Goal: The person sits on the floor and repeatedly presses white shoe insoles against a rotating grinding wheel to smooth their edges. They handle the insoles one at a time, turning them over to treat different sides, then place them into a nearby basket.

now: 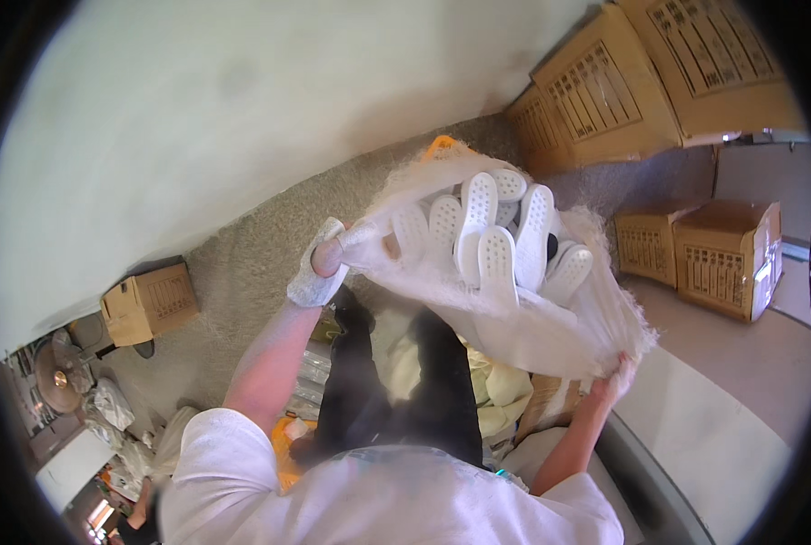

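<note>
Small box (148,302) on the floor, left edge of frame. Left hand (319,270), gloved, fist clamped on one corner of the mesh bag (523,318) at centre. Bag is full of white soles (496,241), stretched between both grips so they stay bunched. Right hand (616,377) clenched on the lower-right corner. Stacked cartons (641,82) upper right.

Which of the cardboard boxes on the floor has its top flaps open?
The cardboard box at far right, nearest the right hand, has its top open with flaps raised; the stacked boxes against the wall and the small box at left look closed.
</note>
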A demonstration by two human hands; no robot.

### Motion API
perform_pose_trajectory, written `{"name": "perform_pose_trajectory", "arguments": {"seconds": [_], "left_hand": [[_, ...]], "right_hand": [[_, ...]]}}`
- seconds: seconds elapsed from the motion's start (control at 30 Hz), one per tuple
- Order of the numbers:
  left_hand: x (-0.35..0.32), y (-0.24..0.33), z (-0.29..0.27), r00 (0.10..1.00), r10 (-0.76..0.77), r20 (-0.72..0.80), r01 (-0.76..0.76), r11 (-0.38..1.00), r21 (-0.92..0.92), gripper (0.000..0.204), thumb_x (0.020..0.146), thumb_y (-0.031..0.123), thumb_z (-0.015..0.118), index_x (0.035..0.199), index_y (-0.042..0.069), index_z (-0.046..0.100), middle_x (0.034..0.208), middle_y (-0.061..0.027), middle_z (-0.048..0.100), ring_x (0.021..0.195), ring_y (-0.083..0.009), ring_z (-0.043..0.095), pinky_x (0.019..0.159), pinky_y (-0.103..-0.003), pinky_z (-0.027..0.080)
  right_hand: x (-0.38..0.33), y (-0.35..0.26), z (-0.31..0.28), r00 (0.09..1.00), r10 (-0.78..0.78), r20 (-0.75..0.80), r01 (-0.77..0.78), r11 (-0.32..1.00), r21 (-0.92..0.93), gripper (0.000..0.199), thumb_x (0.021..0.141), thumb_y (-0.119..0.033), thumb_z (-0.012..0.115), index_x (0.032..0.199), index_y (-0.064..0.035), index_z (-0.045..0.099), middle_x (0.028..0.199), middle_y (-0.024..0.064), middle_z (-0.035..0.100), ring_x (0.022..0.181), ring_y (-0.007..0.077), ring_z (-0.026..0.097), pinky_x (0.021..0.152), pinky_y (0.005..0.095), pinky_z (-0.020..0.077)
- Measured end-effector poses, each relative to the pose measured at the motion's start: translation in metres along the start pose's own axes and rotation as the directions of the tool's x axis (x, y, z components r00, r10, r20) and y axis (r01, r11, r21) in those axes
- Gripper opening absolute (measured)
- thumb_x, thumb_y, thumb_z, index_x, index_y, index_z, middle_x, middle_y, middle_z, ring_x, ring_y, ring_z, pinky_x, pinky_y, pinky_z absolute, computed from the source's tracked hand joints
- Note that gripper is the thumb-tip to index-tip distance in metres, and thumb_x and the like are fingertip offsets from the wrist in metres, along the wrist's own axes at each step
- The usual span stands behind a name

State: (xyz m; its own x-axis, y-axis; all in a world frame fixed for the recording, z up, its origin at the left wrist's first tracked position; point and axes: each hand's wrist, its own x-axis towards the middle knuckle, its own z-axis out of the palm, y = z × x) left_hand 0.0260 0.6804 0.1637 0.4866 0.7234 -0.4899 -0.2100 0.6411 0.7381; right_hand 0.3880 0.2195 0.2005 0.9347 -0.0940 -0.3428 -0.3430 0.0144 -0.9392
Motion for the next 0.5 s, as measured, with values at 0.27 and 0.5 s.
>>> {"name": "perform_pose_trajectory", "arguments": {"seconds": [0.27, 0.5], "left_hand": [[-0.137, 0.143, -0.062, 0.964, 0.212, -0.163, -0.249, 0.935, -0.254, 0.02, 0.087, 0.007, 0.057, 0.103, -0.003, 0.051, 0.109, -0.0255, 0.058, 0.105, -0.0372, 0.06, 0.099, -0.053, 0.046], [-0.324, 0.24, -0.116, 0.755, 0.395, -0.524, -0.617, 0.699, -0.362, 0.033, 0.092, 0.023, 0.058, 0.115, 0.0, 0.059, 0.118, -0.0188, 0.063, 0.108, -0.0326, 0.06, 0.098, -0.046, 0.046]], "right_hand": [[-0.135, -0.181, 0.032, 0.882, -0.467, -0.062, 0.471, 0.876, 0.105, 0.055, 0.082, -0.015, 0.061, 0.134, -0.0034, 0.051, 0.131, 0.0117, 0.056, 0.12, 0.0301, 0.053, 0.103, 0.0451, 0.0434], [-0.237, -0.313, 0.076, 0.69, -0.723, -0.035, 0.702, 0.657, 0.274, 0.059, 0.08, -0.026, 0.061, 0.132, -0.0007, 0.052, 0.131, 0.015, 0.054, 0.122, 0.0313, 0.051, 0.104, 0.047, 0.0408]]}}
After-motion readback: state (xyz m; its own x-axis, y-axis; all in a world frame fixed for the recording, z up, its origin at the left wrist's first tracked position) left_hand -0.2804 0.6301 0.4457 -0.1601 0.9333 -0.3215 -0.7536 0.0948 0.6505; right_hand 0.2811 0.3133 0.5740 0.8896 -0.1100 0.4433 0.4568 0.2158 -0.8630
